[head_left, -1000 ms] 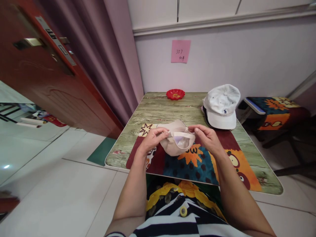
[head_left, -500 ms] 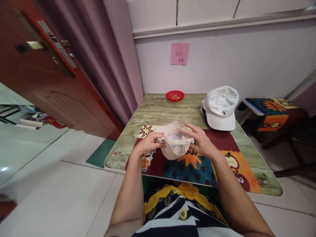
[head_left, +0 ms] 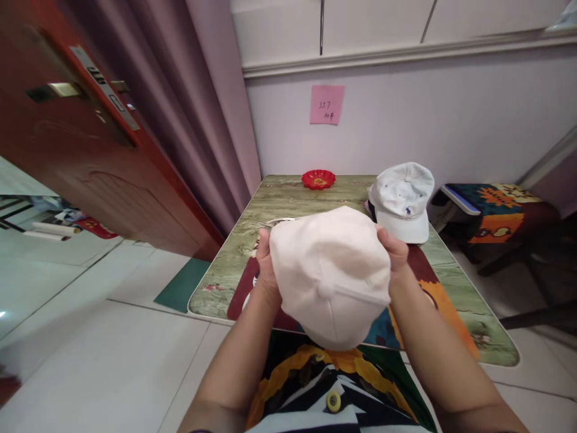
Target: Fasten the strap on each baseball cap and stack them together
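A pale cream baseball cap (head_left: pixel 331 270) is held up close over the front of the table, its rounded crown and top button facing me. My left hand (head_left: pixel 267 258) grips its left edge, the thumb on the outside and the other fingers hidden behind the cloth. At the right edge, my right hand (head_left: pixel 395 251) holds it in the same way, most of its fingers out of sight. A white baseball cap (head_left: pixel 404 201) with a small dark blue logo rests on the table behind my right hand, with something dark partly showing under it.
A red scalloped dish (head_left: pixel 318 179) sits near the back edge of the wood-patterned table (head_left: pixel 288 198). Under the caps lies a colourful table mat (head_left: pixel 444 313). A pink note (head_left: pixel 327 104) is stuck to the wall. A brown door (head_left: pixel 112 174) and mauve curtain (head_left: pixel 202 108) stand left.
The cream cap has been raised towards me and turned, so its crown now faces me instead of its open inside. Both hands moved apart to its sides.
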Motion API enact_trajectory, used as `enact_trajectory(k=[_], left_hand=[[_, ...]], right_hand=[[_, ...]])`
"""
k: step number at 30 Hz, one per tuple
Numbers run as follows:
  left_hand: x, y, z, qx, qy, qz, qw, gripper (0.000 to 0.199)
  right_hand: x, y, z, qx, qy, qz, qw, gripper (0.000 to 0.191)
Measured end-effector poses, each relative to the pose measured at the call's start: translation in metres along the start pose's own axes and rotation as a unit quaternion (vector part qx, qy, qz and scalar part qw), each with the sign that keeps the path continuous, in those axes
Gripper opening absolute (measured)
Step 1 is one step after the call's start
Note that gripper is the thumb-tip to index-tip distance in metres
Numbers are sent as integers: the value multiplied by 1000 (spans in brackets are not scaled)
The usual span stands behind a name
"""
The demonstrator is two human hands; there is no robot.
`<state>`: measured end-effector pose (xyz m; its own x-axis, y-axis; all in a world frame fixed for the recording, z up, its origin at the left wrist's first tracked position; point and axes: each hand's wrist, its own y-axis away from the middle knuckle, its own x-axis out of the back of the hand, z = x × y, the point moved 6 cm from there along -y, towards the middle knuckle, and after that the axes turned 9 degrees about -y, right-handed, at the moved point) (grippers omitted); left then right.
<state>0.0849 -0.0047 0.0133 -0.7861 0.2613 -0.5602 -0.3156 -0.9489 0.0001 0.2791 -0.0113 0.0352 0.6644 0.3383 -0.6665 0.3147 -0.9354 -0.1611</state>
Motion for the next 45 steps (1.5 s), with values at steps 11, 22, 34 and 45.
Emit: enact_trajectory(k=[11,22,34,45], left_hand=[[9,3,-43,6,164,17,986,73],[17,9,-64,52,180,-2,982,78],[0,19,-63,24,157,27,987,113],[20,6,-52,130,89,8,987,48]], right_hand=[[19,-9,66,19,-233,70,970,62],[68,-1,71,42,-204,186,960,28],[35,3,71,10,-13,79,997,53],[56,15,40,29,-68,134,988,52]])
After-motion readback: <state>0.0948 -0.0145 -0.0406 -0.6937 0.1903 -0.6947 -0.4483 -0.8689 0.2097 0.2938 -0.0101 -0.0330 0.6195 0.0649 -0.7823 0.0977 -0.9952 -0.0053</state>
